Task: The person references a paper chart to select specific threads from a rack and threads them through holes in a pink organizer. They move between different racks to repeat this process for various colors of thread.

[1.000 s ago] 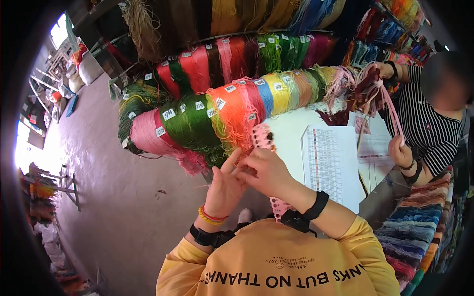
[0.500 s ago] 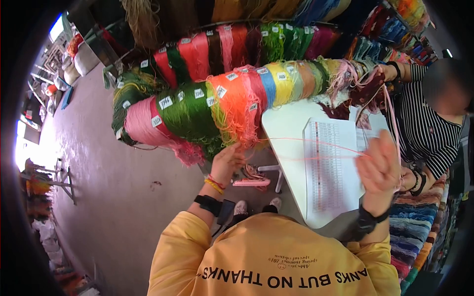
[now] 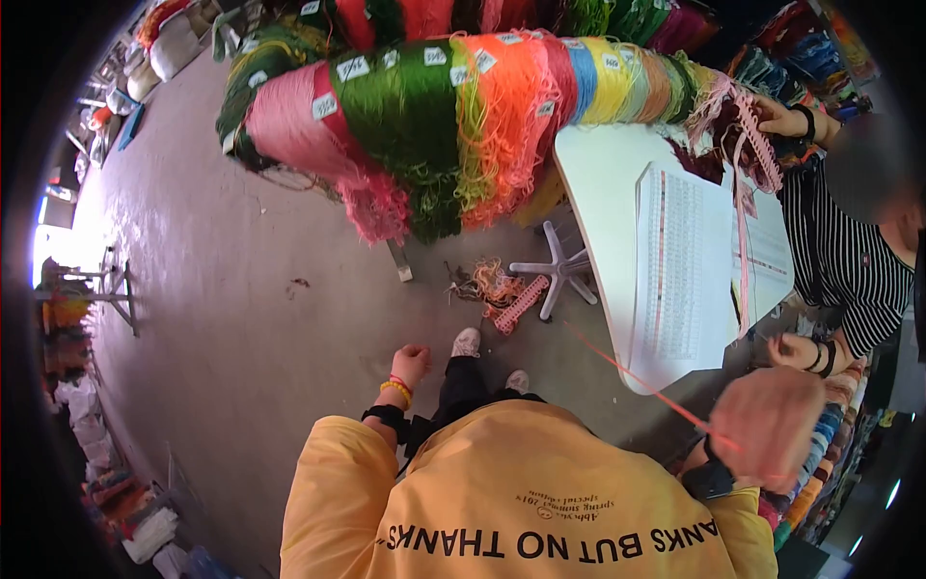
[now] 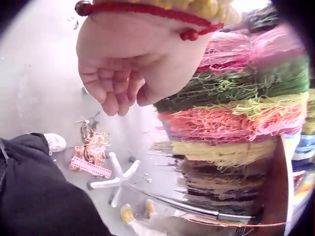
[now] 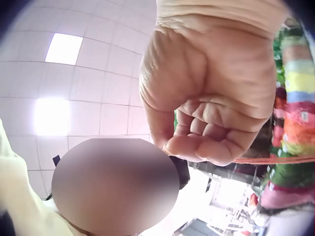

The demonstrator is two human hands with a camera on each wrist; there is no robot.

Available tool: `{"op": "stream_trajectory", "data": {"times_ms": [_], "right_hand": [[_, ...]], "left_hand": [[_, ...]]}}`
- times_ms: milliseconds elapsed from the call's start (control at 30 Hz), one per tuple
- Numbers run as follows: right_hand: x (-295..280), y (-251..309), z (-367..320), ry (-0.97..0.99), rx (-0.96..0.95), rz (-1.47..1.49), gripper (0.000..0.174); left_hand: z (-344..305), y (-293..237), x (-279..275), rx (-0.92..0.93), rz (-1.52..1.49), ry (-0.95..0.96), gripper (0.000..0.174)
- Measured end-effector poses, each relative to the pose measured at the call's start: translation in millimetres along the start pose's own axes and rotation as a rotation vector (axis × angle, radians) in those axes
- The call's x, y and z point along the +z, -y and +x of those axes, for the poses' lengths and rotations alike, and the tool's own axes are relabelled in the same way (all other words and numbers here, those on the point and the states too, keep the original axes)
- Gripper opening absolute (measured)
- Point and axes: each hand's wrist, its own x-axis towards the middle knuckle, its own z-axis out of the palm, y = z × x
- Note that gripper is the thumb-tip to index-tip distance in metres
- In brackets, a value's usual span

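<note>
Grey floor [image 3: 222, 318], bulging white sack [image 3: 175, 48], right hand [image 3: 772, 425] gripping orange thread [image 3: 666, 397]

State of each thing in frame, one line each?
Thin orange-pink thread: stretched nearly straight
Right hand: curled, gripping the thread
Left hand: loosely curled, no held item visible
Long orange yarn skein: draped, loose ends hanging
Pink perforated strip: on grey floor, by tangled orange yarn
White printed paper sheet: lying on white table
Square white ceiling light: lit
</note>
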Motion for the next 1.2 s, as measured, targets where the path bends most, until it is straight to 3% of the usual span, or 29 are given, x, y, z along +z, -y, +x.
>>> {"op": "stream_trajectory", "data": {"times_ms": [33, 133, 167, 233, 300, 367, 467, 533, 567, 667, 767, 967, 1033, 1100, 1167, 1200], "right_hand": [[4, -12, 2, 0.0, 0.027, 0.023, 0.006], [56, -57, 4, -0.459, 0.105, -0.011, 0.008], [65, -70, 8, -0.515, 0.204, -0.027, 0.01], [68, -112, -2, -0.42, 0.409, -0.001, 0.013], [77, -154, -6, -0.618, 0.733, 0.305, 0.011], [84, -236, -39, -0.649, 0.699, 0.521, 0.013], [92, -346, -80, -0.78, 0.9, 0.524, 0.012], [100, -422, -115, -0.987, 1.063, 0.523, 0.013], [100, -458, -133, -1.097, 1.141, 0.51, 0.014], [94, -569, -183, -1.375, 1.331, 0.372, 0.015], [80, -671, -228, -1.488, 1.453, 0.231, 0.017], [17, -834, -287, -1.633, 1.544, 0.076, 0.025], [3, -909, -343, -1.649, 1.607, -0.13, 0.028], [-14, -956, -364, -1.61, 1.714, -0.275, 0.029], [-48, -964, -353, -1.52, 1.868, -0.373, 0.029], [-58, -965, -346, -1.614, 1.803, -0.336, 0.029]], "left_hand": [[1, 26, 3, 0.011, 0.034, -0.009, 0.019], [-4, 95, 14, 0.016, 0.099, -0.034, 0.02], [-13, 110, 20, -0.001, 0.094, -0.041, 0.02], [-30, 150, 35, -0.024, 0.134, -0.082, 0.021], [-45, 197, 48, -0.033, 0.247, -0.133, 0.021], [-72, 220, 60, -0.064, 0.417, -0.082, 0.025], [-99, 247, 71, -0.147, 0.697, 0.014, 0.03], [-99, 266, 67, -0.152, 0.833, 0.076, 0.035], [-92, 262, 59, -0.27, 0.829, 0.224, 0.046], [-64, 291, 41, -0.367, 0.864, 0.218, 0.056], [-38, 337, 28, -0.398, 0.914, 0.148, 0.059], [-5, 353, 3, -0.052, 0.874, -0.156, 0.045], [7, 353, -7, 0.063, 0.894, -0.192, 0.041], [27, 309, -22, 0.194, 0.893, -0.138, 0.033], [36, 313, -34, 0.075, 0.814, -0.135, 0.039], [37, 316, -39, 0.014, 0.776, -0.133, 0.042]]}}
